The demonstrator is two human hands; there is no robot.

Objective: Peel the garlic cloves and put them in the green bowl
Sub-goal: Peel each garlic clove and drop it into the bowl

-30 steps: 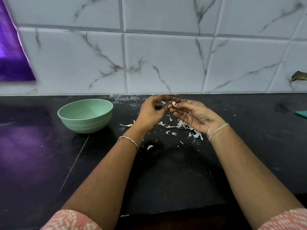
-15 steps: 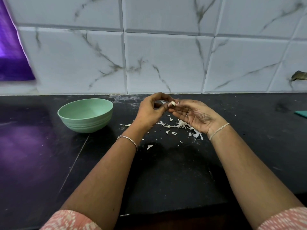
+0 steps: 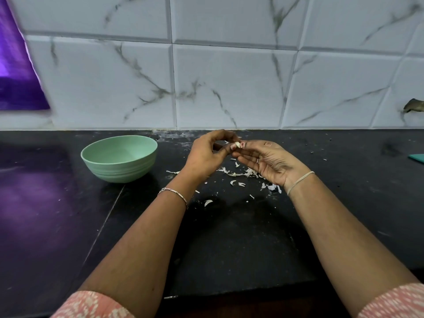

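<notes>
A small pale garlic clove (image 3: 238, 145) is held up above the black counter, between the fingertips of both hands. My left hand (image 3: 207, 154) pinches it from the left with curled fingers. My right hand (image 3: 268, 160) pinches it from the right, palm turned up. The green bowl (image 3: 119, 158) stands on the counter to the left of my left hand; I see nothing inside it. White garlic skins (image 3: 243, 174) lie scattered on the counter under and in front of the hands.
The black counter (image 3: 229, 237) runs back to a white marble-tiled wall (image 3: 229, 83). A teal object (image 3: 416, 157) pokes in at the right edge. Purple light falls on the counter's left part.
The hands stay together at the clove. Only the fingertips have shifted slightly around it; the bowl and skins lie as before.
</notes>
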